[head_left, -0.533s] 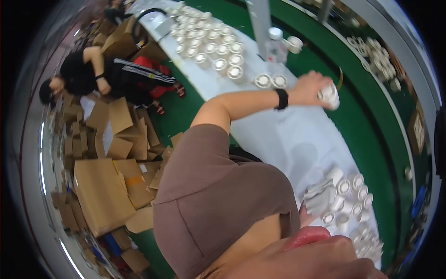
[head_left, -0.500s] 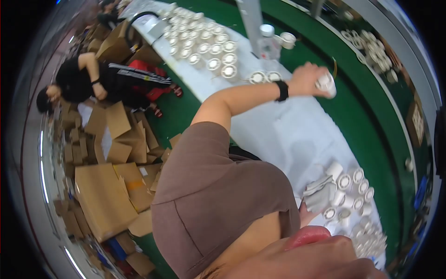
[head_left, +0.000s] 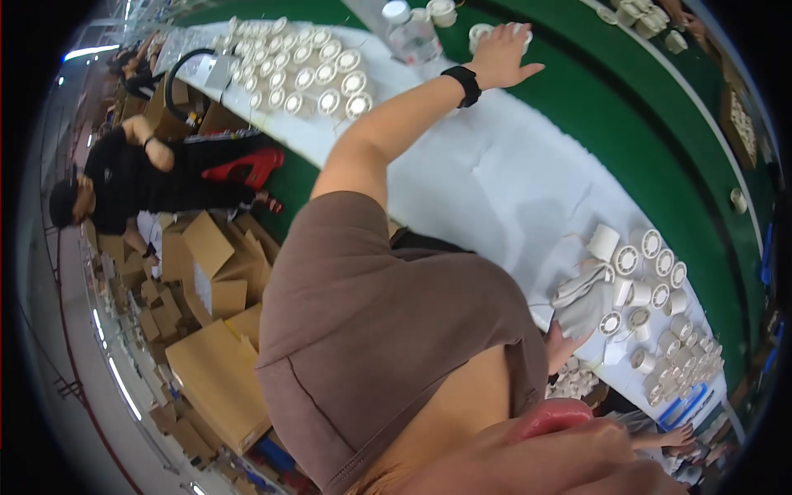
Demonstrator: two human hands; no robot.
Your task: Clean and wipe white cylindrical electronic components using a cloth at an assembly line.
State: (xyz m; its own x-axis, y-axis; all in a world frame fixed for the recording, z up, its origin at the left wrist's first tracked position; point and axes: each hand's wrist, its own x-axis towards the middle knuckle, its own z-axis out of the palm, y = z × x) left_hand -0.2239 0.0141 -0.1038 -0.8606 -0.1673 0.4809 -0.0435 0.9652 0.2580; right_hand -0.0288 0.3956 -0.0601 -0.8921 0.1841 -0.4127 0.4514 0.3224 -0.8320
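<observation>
My left hand [head_left: 502,59], with a black band on its wrist, reaches over the green conveyor belt [head_left: 569,99]. Its fingers are spread, and nothing is gripped in them. White round parts [head_left: 479,35] with vented faces stand on the belt beside and partly behind these fingers. Lower in view, my right hand [head_left: 564,343] holds a crumpled grey cloth [head_left: 584,299] at the table's near edge. Part of that hand is hidden by the cloth. Close to the cloth, several more white round parts [head_left: 626,260] stand or lie on their sides.
A long white table [head_left: 503,181] runs along the belt. Many white parts [head_left: 305,78] stand at its far left end. A clear bottle [head_left: 412,35] is near my left wrist. Cardboard boxes [head_left: 216,371] and a person in black [head_left: 124,177] are behind me.
My left hand has let go of the white round part and opened over the belt. The view has shifted. My right hand still has the cloth.
</observation>
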